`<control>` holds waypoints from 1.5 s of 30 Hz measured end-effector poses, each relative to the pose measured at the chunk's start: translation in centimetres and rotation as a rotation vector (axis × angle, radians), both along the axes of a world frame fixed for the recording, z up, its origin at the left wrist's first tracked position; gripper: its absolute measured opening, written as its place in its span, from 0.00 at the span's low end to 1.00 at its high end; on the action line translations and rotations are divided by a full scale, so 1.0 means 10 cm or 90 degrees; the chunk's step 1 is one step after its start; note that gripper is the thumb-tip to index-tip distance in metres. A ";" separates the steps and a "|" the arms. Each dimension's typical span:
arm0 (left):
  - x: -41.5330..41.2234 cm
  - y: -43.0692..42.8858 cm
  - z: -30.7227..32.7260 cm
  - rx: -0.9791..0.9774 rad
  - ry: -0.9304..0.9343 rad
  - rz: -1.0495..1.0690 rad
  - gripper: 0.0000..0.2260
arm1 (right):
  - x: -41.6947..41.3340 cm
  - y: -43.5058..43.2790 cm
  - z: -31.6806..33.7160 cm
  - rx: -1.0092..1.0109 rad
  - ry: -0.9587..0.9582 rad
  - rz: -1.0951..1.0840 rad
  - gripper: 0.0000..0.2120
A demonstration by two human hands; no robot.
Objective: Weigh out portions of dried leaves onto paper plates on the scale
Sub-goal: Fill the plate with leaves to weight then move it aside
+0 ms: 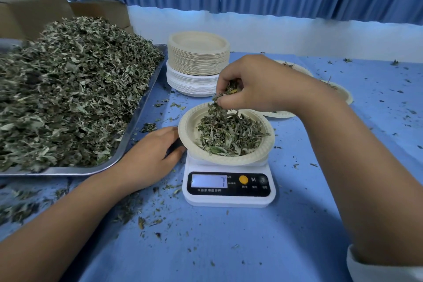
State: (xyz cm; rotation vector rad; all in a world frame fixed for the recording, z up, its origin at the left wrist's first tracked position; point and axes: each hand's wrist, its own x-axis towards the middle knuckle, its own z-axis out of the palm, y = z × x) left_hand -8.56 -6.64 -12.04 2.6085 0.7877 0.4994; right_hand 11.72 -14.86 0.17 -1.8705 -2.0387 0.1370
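Pinched between the thumb and curled fingertips of the right hand [258, 84] is a small tuft of leaves [229, 89]. The hand is held just above the far rim of the plate [190, 121], and a few bits trail down towards it. That plate sits on the scale [229, 199] and holds a loose portion [229, 137] heaped in its middle; the display reads 7. The left hand [153, 155] lies palm down on the table [229, 247], fingers relaxed and gripping nothing, their tips at the scale's left edge under the plate's rim. To the left a metal tray [139, 119] carries a big heap [68, 87]. A stack [198, 64] of plates stands behind the scale. Crumbs litter the cloth.
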 end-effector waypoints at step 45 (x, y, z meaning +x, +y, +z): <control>0.01 0.06 -0.05 0.043 -0.059 0.001 0.11 | -1.08 1.06 -0.28 0.035 0.249 0.114 0.07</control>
